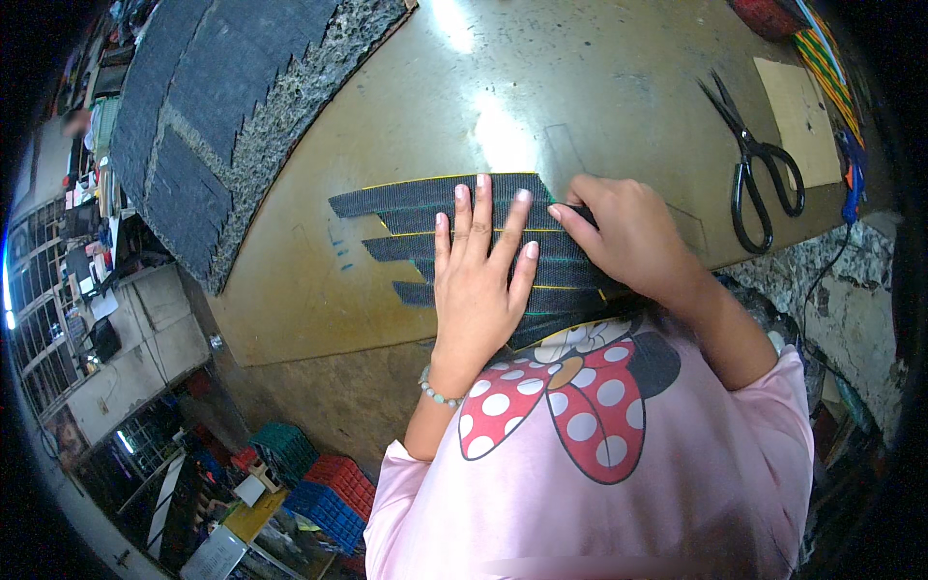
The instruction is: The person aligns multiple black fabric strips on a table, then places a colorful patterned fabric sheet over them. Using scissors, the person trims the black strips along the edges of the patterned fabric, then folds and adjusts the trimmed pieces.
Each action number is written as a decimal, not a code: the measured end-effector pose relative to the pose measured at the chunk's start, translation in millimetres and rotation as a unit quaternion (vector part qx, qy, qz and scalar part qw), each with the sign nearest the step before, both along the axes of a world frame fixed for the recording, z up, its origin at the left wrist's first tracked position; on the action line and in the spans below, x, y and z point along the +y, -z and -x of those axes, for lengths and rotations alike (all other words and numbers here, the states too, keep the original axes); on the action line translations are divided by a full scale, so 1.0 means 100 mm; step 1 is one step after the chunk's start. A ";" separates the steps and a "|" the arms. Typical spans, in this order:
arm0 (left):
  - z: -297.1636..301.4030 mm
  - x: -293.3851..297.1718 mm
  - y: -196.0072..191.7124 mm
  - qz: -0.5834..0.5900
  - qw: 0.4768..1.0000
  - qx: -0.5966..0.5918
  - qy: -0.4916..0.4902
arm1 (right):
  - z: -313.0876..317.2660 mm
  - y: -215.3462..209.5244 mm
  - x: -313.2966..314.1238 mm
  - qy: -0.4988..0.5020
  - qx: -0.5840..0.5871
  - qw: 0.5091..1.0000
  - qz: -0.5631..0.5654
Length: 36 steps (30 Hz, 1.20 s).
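Dark mesh strips [425,205], edged with thin yellow lines and stacked in a staggered fan, lay on the brown worktop [406,116] just in front of the person's chest. The left hand [478,275] lay flat and released on top of them, fingers spread, pressing the stack down without gripping it. The right hand [623,237] rested on the stack's right end with its fingers curled; whether it pinched an edge or only pushed on it could not be told. Black scissors [759,174] lay shut on the worktop well apart to the right, beside a pale card sheet [802,116]. A big stack of dark, coarse, saw-toothed sheets [222,106] covered the far left of the worktop, apart from the strips. Coloured crates [324,488] stood on the floor below. The likeliest trouble seemed to be slippage: the strips were held only by flat pressure, so an uneven push from the right hand, or lifting the left palm, could slide the layers and spoil their stepped alignment. The near edge of the stack also sat close to the worktop's rim and against the pink shirt [619,483], so leaning or shifting could drag a strip askew or off the edge.
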<state>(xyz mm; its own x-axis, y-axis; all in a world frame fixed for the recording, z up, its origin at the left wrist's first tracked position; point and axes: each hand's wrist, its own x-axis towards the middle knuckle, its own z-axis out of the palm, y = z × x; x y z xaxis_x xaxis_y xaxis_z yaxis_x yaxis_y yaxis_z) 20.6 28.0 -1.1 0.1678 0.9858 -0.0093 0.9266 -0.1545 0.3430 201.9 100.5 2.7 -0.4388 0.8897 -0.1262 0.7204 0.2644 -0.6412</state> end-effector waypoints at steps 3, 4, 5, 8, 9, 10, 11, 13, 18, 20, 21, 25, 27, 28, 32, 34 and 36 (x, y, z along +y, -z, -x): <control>0.01 -0.01 -0.01 -0.008 1.000 0.013 0.012 | -0.01 -0.07 0.04 -0.012 0.001 1.000 0.009; 0.00 0.00 -0.01 -0.009 1.000 0.010 0.011 | -0.03 -0.11 0.05 -0.008 -0.019 1.000 0.011; 0.00 0.00 -0.02 -0.010 1.000 0.006 0.009 | -0.05 -0.15 0.05 -0.002 -0.059 0.998 0.038; -0.01 0.00 -0.01 -0.013 1.000 0.021 0.011 | -0.07 -0.24 -0.06 0.009 -0.067 0.994 -0.081; -0.02 0.00 -0.01 -0.015 1.000 0.024 0.011 | -0.07 -0.24 -0.12 0.014 -0.045 0.985 -0.163; -0.02 0.00 -0.01 -0.017 0.999 0.028 0.011 | -0.03 -0.20 -0.19 -0.037 -0.034 0.983 -0.179; -0.02 0.00 0.00 -0.017 0.999 0.031 0.011 | 0.00 -0.15 -0.26 -0.082 -0.017 0.975 -0.205; -0.01 0.00 0.01 -0.017 0.999 0.031 0.010 | 0.03 -0.01 -0.35 -0.129 -0.008 0.964 -0.234; 0.03 -0.01 0.04 -0.031 0.999 0.026 0.015 | -0.08 0.15 -0.44 -0.141 -0.027 0.957 -0.250; 0.07 0.01 0.03 -0.016 1.000 -0.023 0.003 | -0.10 0.05 -0.42 -0.146 -0.063 0.952 -0.263; 0.11 0.03 0.02 -0.008 0.999 -0.048 -0.004 | -0.09 -0.03 -0.40 -0.151 -0.085 0.947 -0.272; 0.35 0.24 -0.12 -0.140 0.986 0.054 -0.074 | -0.16 -0.30 -0.09 -0.177 -0.049 0.982 -0.040; 0.48 0.40 -0.22 -0.078 0.996 0.027 0.036 | -0.23 -0.29 0.16 -0.075 0.158 0.971 0.163; 0.51 0.47 -0.27 -0.064 0.996 0.011 0.066 | -0.26 -0.26 0.19 -0.075 0.169 0.978 0.098; 0.60 0.79 -0.52 0.112 0.981 0.008 0.160 | -0.25 -0.12 0.12 -0.063 0.193 0.973 0.111; 0.59 0.86 -0.70 0.097 0.974 -0.093 0.182 | -0.23 -0.12 0.05 -0.058 0.224 0.967 0.103; 0.60 0.92 -0.95 0.067 0.970 -0.109 0.207 | -0.27 -0.20 0.07 -0.047 0.276 0.940 0.197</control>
<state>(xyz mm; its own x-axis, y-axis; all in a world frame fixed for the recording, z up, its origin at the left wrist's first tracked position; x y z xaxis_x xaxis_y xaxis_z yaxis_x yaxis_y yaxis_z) -39.2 119.8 94.2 0.5613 0.8259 -0.0528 0.6980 -0.4381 0.5664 228.9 107.6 23.2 -0.6089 0.7753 -0.1681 0.2350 -0.0260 -0.9716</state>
